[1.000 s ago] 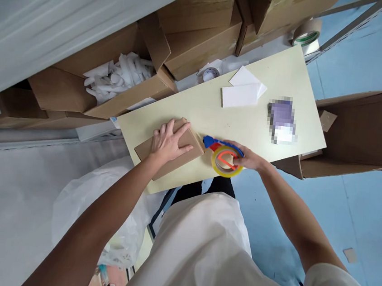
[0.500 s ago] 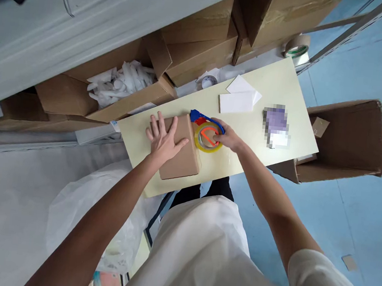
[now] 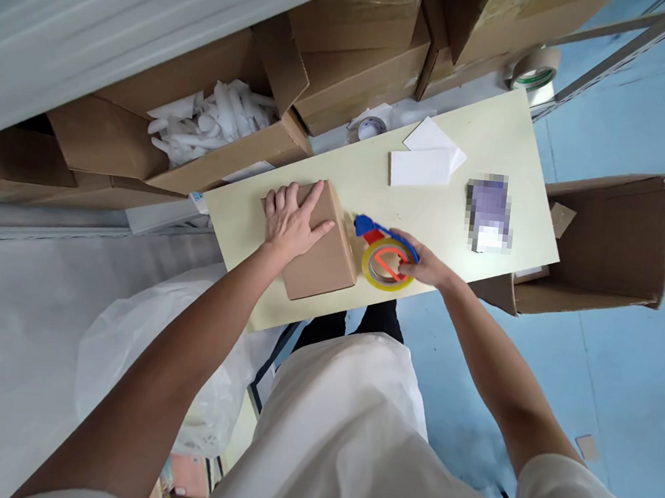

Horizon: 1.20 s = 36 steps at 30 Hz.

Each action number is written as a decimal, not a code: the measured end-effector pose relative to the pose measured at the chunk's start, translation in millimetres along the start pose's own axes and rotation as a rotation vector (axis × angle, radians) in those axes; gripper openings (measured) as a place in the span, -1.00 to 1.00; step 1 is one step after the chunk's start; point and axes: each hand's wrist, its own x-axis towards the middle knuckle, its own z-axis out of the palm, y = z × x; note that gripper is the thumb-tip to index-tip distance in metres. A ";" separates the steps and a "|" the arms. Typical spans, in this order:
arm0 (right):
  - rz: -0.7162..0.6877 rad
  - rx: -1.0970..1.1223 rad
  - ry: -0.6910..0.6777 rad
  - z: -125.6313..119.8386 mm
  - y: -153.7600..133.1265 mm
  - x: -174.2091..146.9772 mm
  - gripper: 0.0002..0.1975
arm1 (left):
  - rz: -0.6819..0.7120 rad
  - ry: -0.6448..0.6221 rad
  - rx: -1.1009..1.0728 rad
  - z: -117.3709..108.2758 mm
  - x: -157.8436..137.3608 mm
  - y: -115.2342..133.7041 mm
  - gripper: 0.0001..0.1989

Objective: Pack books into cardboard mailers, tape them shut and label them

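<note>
A brown cardboard box (image 3: 325, 260) lies on the pale yellow table (image 3: 366, 205). My left hand (image 3: 293, 225) rests on its top, fingers spread and thumb out to the right. To the right of the box, my right hand (image 3: 423, 260) grips a tape dispenser (image 3: 389, 261) with a blue and orange frame and a yellowish roll of tape. The dispenser's blue head points toward the box and stands a little apart from it. My right fingertips are partly hidden behind the dispenser's frame.
White paper slips (image 3: 421, 167) and a blurred purple item (image 3: 489, 210) lie on the table. Behind it, a carton (image 3: 228, 163) holds white wrapped pieces, near a tape roll (image 3: 372, 129). An open carton (image 3: 611, 247) stands at right; a plastic bag (image 3: 138, 339) hangs at left.
My right hand has drawn the tape dispenser right and toward me, away from the box's edge. My left hand stays on the box, its fingers less spread. The view has shifted slightly.
</note>
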 end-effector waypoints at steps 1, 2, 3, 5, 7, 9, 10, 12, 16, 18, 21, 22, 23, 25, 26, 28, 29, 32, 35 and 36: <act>0.010 0.012 0.000 5.7 9.4 -16.4 -0.18 | -0.005 -0.001 0.005 0.1 0.0 0.1 -0.23; 0.031 0.033 -0.001 12.8 18.8 -32.0 -0.19 | -0.010 -0.003 0.013 0.1 -0.2 0.3 -0.22; 0.052 0.064 -0.010 20.9 27.6 -46.0 -0.19 | -0.014 -0.003 0.022 0.1 -0.4 0.7 -0.22; 0.076 0.134 -0.039 39.3 42.8 -67.1 -0.21 | -0.021 0.000 0.041 -0.1 -0.9 2.1 -0.22; 0.074 0.193 -0.022 57.6 53.0 -77.7 -0.21 | -0.035 0.009 0.052 -0.1 -1.2 3.5 -0.23; 0.056 0.251 0.064 72.0 56.9 -78.1 -0.22 | -0.086 0.022 0.053 1.0 -1.1 3.1 -0.24; 0.047 0.282 0.124 76.5 56.0 -74.7 -0.22 | -0.134 0.030 0.049 2.3 -1.2 1.6 -0.24; 0.036 0.322 0.245 77.7 48.2 -60.6 -0.23 | -0.281 0.036 0.026 6.2 -2.6 -4.9 -0.24; -0.010 0.273 0.356 49.7 12.8 -6.8 -0.23 | -0.635 -0.002 -0.107 15.8 -16.4 -25.3 -0.21; -0.038 0.251 0.287 29.5 -7.1 25.1 -0.25 | -0.695 -0.012 -0.137 16.9 -26.3 -30.6 -0.18; -0.024 0.240 0.148 9.0 -28.4 61.7 -0.26 | -0.467 -0.026 -0.050 10.4 -32.0 -22.5 -0.14; -0.016 0.238 0.118 6.3 -32.2 68.7 -0.27 | -0.334 -0.043 -0.017 6.9 -29.9 -16.2 -0.13; -0.012 0.237 0.100 5.4 -34.5 72.9 -0.28 | -0.207 -0.062 0.004 3.4 -26.0 -8.9 -0.13; -0.012 0.241 0.078 7.7 -35.1 74.6 -0.30 | -0.041 -0.086 0.010 -1.9 -15.7 5.5 -0.12; -0.011 0.246 0.073 9.8 -34.1 73.1 -0.31 | -0.013 -0.086 0.003 -3.1 -10.8 11.3 -0.13; 0.003 0.260 0.055 13.9 -31.1 68.1 -0.32 | -0.028 -0.063 -0.016 -2.4 -3.9 18.4 -0.15; 0.014 0.266 0.040 15.2 -29.4 65.4 -0.32 | -0.047 -0.048 -0.025 -0.8 -2.4 19.8 -0.16; 0.029 0.248 0.010 13.6 -23.9 56.7 -0.31 | -0.070 -0.017 -0.044 4.1 -2.6 18.9 -0.20; 0.031 0.181 -0.005 1.7 -16.2 41.2 -0.26 | -0.079 -0.017 -0.058 5.2 -3.9 17.6 -0.24; 0.044 0.157 -0.021 -4.6 -13.5 34.4 -0.24 | -0.082 -0.022 -0.061 4.9 -4.0 17.7 -0.24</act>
